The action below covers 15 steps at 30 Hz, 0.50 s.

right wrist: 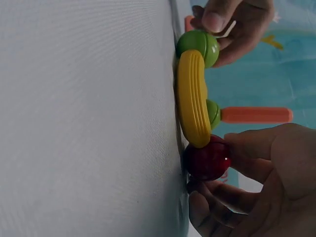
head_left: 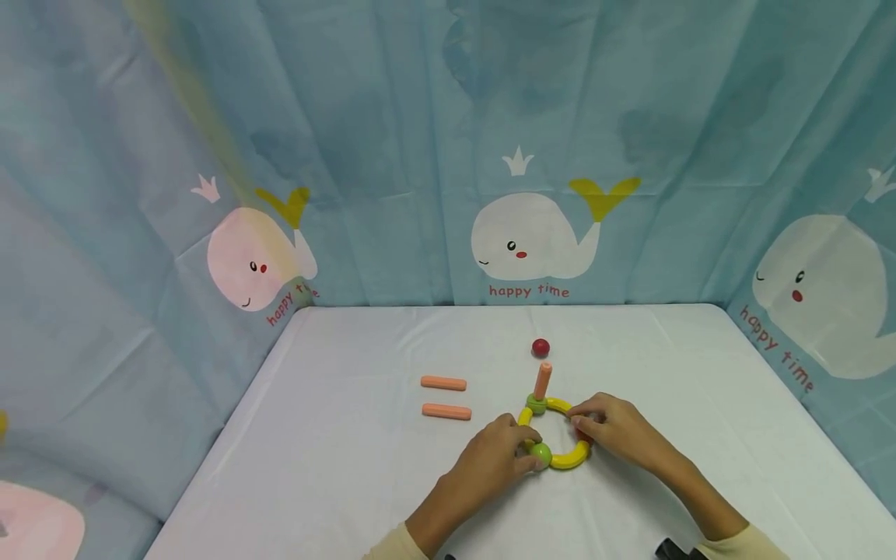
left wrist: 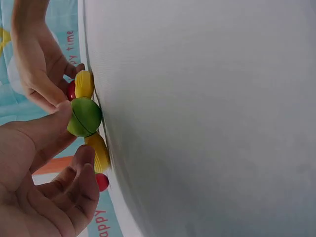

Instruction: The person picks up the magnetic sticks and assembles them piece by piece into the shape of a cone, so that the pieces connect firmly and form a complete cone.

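Note:
A ring of yellow curved rods [head_left: 570,457] joined by balls lies on the white table. My left hand [head_left: 493,455] pinches the green ball [left wrist: 85,117] at the ring's near left, its thumb against the ball and other fingers beside the adjoining yellow rod [left wrist: 98,150]. At the ring's right side, my right hand [head_left: 619,429] holds a dark red ball [right wrist: 207,159] between thumb and fingers; in the head view the hand mostly covers it. This ball meets the end of a yellow rod [right wrist: 192,98]. From a second green ball [head_left: 536,404] at the far left, an orange stick [head_left: 542,381] stands upright.
Left of the ring, two orange sticks [head_left: 444,383] lie roughly parallel on the table [head_left: 336,459]. A loose red ball [head_left: 540,348] sits behind the ring. A blue curtain [head_left: 392,155] with whale prints rises at the table's back and sides.

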Each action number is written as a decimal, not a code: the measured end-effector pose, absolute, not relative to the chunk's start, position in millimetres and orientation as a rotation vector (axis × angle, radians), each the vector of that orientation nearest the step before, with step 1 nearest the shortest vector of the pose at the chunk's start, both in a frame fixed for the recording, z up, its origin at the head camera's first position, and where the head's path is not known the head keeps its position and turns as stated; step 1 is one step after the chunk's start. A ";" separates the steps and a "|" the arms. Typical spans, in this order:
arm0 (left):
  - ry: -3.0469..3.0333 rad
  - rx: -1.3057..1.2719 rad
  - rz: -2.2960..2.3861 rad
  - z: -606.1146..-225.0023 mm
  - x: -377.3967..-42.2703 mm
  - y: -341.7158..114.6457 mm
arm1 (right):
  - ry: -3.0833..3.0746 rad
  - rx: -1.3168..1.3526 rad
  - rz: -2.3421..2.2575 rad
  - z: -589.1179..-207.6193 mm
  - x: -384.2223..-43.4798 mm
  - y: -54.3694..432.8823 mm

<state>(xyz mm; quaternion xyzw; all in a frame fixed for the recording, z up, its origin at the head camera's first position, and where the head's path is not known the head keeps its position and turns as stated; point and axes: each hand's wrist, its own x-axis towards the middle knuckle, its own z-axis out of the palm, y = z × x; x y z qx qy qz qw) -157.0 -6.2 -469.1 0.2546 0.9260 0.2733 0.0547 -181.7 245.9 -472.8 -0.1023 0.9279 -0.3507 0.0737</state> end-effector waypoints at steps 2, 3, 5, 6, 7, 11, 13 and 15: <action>2.787 0.756 0.867 -468.5 -158.2 -7.5 | 2.774 -0.294 -1.052 -472.5 -181.9 246.4; 2.777 0.745 0.887 -468.3 -159.0 -8.3 | 2.771 -0.290 -1.047 -472.4 -181.9 246.9; 2.764 0.723 0.916 -467.3 -160.5 -10.6 | 2.762 -0.282 -1.041 -472.3 -181.6 248.0; 2.759 0.711 0.932 -466.6 -161.1 -11.8 | 2.760 -0.279 -1.038 -472.4 -181.1 248.8; 2.756 0.697 0.948 -466.2 -161.9 -12.8 | 2.757 -0.279 -1.035 -472.3 -180.3 249.7; 2.747 0.638 0.986 -466.9 -165.1 -15.3 | 2.741 -0.289 -1.051 -472.1 -176.3 252.6; 2.744 0.602 0.999 -468.5 -166.7 -15.7 | 2.720 -0.307 -1.061 -471.5 -174.2 253.2; 2.742 0.576 1.006 -469.9 -168.4 -16.4 | 2.702 -0.328 -1.065 -471.1 -173.1 253.1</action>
